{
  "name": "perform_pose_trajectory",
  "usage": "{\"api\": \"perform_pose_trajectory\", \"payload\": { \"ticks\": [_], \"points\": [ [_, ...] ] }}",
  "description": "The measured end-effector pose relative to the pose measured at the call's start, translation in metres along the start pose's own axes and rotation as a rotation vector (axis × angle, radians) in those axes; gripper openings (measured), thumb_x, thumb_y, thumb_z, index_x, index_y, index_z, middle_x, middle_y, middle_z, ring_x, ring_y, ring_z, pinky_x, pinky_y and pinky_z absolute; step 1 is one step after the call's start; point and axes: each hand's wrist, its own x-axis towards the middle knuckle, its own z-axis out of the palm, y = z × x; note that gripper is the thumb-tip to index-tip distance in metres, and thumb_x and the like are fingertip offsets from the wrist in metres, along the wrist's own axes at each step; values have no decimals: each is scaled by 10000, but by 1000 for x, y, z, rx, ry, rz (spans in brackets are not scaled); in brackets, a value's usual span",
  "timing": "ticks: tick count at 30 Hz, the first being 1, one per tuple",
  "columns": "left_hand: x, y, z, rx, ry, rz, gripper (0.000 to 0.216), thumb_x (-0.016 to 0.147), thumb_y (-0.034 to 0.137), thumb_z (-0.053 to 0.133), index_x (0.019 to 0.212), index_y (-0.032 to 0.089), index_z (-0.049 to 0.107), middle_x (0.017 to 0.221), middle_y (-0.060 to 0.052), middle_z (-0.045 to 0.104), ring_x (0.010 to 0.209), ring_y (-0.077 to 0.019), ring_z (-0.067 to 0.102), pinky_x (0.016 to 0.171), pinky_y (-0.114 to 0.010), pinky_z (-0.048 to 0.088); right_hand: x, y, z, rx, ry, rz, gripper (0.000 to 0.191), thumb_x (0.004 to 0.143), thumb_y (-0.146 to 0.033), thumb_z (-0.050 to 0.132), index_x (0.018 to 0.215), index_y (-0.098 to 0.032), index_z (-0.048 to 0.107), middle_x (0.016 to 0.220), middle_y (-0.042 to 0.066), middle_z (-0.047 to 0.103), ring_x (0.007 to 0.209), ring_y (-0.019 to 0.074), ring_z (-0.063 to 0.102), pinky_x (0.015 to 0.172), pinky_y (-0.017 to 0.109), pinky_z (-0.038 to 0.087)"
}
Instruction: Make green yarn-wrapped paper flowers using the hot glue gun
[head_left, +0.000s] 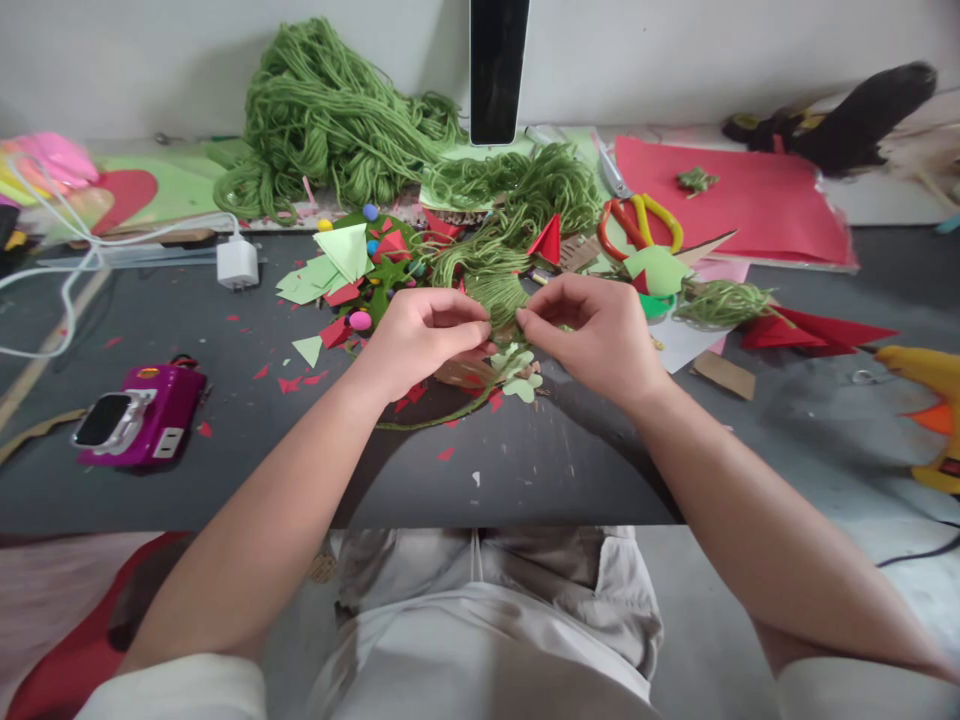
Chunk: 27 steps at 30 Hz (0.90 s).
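My left hand (435,335) and my right hand (592,330) face each other over the middle of the table, fingertips pinched and a small gap apart. Strands of green yarn (499,290) run down to the fingertips of both; the exact strands gripped are partly hidden. Just below lie pale green paper flower cutouts (519,374), beside a thin, curved green ring (450,418) whose far side my hands cover. Left of my left hand is a pile with a pink pom-pom (361,320) and folded light green paper (343,252). A red folded paper cone (547,240) stands behind my hands.
A large green yarn heap (322,110) and an upright phone (495,70) are at the back. Scissors (641,222) rest by red sheets (735,200). A yellow glue gun (926,400) lies right; a purple box (146,415) and white charger (237,262) are left.
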Motion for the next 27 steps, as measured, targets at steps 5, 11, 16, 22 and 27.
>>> {"api": "perform_pose_trajectory", "payload": {
  "ticks": [5,11,16,22,27],
  "points": [
    [0,-3,1,192,58,65,344,646,343,924,881,153,760,802,-43,762,731,-187,716,648,-283,563,0,0,0,-10,6,-5,115,809,-229,752,735,-181,679,712,20,707,644,154,634,640,305,548],
    [0,-5,4,206,83,100,319,671,354,927,863,162,760,793,-46,765,730,-190,717,661,-289,566,1,1,1,-33,-4,7,126,809,-255,749,727,-194,675,702,19,706,641,162,629,631,312,556],
    [-1,-2,4,196,70,99,277,713,375,905,850,170,777,820,-61,790,770,-213,747,707,-314,591,2,1,1,-38,-16,14,141,812,-270,749,721,-195,672,694,20,704,635,159,624,628,307,553],
    [-1,-2,3,139,70,71,223,711,327,893,827,178,775,773,-41,779,736,-212,752,692,-318,591,1,1,1,-15,-2,7,117,797,-225,748,717,-189,670,697,17,698,637,159,632,629,306,548],
    [1,-3,2,-2,55,-1,221,691,293,896,823,180,758,734,-25,760,701,-203,751,688,-328,608,1,5,2,9,4,-14,110,797,-231,758,731,-194,677,719,22,706,658,170,650,650,321,568]
  ]
}}
